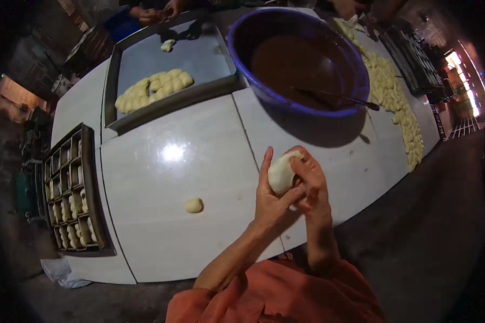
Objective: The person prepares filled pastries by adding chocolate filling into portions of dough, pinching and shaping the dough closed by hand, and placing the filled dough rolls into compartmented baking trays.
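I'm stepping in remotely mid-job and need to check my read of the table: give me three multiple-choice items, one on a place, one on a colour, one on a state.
1. Where does the single loose dough piece lie?
A. On the white table, left of the hands
B. Inside the basin
C. In the flat metal tray

2. What colour is the big round basin?
A. Green
B. Blue
C. White

3. How is the dough ball held?
A. Lying free on the table
B. Pinched by the left hand alone
C. Cupped between both hands above the table edge

Answers:
1 A: it sits alone on the bare table, apart from the tray and basin.
2 B: its rim and wall are blue, with brown filling inside.
3 C: the left hand backs it while the right hand wraps its other side.
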`<action>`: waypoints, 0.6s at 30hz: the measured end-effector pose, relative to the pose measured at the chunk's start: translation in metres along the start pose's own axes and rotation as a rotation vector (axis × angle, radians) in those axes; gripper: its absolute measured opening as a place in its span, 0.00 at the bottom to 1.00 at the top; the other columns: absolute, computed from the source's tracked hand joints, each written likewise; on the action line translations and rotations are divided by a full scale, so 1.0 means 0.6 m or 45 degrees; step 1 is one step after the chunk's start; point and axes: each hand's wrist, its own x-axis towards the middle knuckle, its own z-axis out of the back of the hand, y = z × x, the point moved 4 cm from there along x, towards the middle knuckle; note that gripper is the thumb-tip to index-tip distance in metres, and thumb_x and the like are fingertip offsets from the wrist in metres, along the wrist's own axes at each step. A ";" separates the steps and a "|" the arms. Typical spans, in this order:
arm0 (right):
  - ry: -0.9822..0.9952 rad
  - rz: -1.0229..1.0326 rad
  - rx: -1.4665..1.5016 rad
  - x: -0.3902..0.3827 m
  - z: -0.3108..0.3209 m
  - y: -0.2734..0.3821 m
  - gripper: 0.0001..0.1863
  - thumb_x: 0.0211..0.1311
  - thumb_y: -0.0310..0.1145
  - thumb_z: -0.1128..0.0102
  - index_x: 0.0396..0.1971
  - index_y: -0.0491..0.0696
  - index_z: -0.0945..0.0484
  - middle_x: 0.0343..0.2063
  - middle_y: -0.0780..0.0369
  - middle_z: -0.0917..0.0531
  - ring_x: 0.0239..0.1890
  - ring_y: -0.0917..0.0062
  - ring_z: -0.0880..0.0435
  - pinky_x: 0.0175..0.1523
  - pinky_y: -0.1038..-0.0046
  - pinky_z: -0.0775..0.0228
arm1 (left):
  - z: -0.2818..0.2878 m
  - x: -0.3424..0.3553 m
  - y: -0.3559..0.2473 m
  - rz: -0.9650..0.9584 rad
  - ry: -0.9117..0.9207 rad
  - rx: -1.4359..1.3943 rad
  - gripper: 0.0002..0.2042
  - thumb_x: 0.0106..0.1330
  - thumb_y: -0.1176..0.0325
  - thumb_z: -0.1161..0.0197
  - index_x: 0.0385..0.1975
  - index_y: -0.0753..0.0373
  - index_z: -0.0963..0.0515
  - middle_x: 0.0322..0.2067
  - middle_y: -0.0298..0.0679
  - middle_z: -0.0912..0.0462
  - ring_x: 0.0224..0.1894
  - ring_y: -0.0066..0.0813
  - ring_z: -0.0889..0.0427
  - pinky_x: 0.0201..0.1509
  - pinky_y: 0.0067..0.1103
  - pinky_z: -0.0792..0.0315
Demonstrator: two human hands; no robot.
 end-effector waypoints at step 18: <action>0.353 -0.374 -1.703 0.296 0.110 0.208 0.15 0.62 0.42 0.36 0.39 0.45 0.19 0.33 0.62 0.16 0.34 0.76 0.17 0.40 0.70 0.25 | 0.084 0.036 -0.015 0.347 -0.220 0.521 0.17 0.72 0.65 0.38 0.56 0.68 0.25 0.50 0.45 0.18 0.52 0.29 0.19 0.53 0.24 0.23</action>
